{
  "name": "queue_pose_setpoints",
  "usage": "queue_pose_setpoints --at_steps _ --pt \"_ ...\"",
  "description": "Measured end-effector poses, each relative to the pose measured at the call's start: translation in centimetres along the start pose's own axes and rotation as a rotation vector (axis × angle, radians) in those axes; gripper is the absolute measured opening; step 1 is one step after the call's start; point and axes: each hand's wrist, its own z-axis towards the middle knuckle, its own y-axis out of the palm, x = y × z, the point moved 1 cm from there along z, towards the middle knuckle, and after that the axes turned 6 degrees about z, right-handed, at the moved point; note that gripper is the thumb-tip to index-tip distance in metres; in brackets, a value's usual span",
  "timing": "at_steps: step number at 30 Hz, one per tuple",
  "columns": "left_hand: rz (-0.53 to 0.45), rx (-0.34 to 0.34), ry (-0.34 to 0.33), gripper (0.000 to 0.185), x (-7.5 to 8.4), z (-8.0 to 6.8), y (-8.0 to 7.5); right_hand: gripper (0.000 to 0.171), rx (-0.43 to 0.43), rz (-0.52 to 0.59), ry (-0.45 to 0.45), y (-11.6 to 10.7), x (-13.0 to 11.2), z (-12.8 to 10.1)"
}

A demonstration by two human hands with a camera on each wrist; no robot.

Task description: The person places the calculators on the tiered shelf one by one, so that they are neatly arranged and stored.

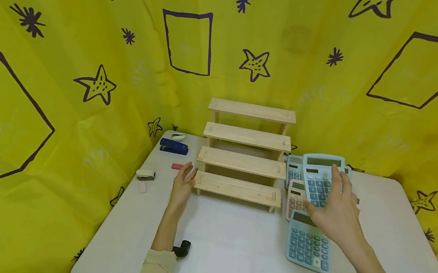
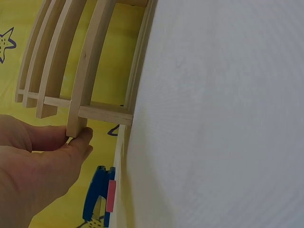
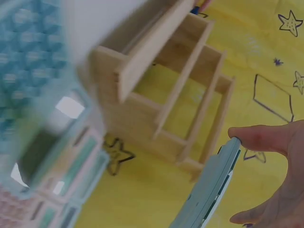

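A yellow cloth point(image 1: 67, 108) with dark purple stars and squares is hanging all around a white tabletop point(image 1: 233, 239). Near the far edge of the tabletop a stepped wooden shelf point(image 1: 246, 154) with four pale boards is standing.

The light blue calculator point(image 1: 321, 178) is being held up in the air, tilted, above the right side of the tabletop, just beside the right end of the shelf. It is having a grey display at the top and blue keys below. The right hand point(image 1: 337, 211) is gripping it: the fingers point(image 1: 337, 176) are lying over the keys, and in the right wrist view one fingertip is pressing on its thin edge.

Under it three more calculators are lying on the tabletop: a blue one point(image 1: 307, 244) nearer the front edge, a pink one point(image 1: 296, 199) in the middle, and another blue one point(image 1: 293, 168) toward the far edge.

The left hand point(image 1: 182, 183) is reaching forward with the forearm over the tabletop. Its fingers are nearly straight and are touching the left end of the lowest shelf board; in the left wrist view the thumb point(image 2: 78, 145) is pressing under this board end.

Near the far left corner a dark blue stapler point(image 1: 173, 146), a small red eraser point(image 1: 177, 166), and a white staple remover point(image 1: 146, 174) are lying.
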Motion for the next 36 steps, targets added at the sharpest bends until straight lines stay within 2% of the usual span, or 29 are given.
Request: queue_pose_setpoints --at_steps 9,19,27,32,36 --pt "-0.001 -0.011 0.007 0.064 -0.3 -0.1 -0.2 0.117 -0.104 0.031 -0.039 1.5 -7.3 7.8" --pt "-0.014 0.000 0.024 0.065 -0.7 -0.5 0.1 0.110 -0.125 0.016 -0.058 6.1 -14.3 15.3" --pt "-0.023 0.015 0.026 0.066 -0.7 -0.2 0.3 0.111 -0.128 -0.020 -0.024 10.2 -18.4 19.5" --pt "-0.003 0.021 0.013 0.066 -0.5 0.0 0.2 0.112 -0.093 -0.097 0.026 12.6 -20.5 21.3" --pt "-0.026 0.024 0.006 0.067 -0.4 0.2 0.2 0.109 -0.061 -0.160 0.078 14.1 -21.6 22.5"
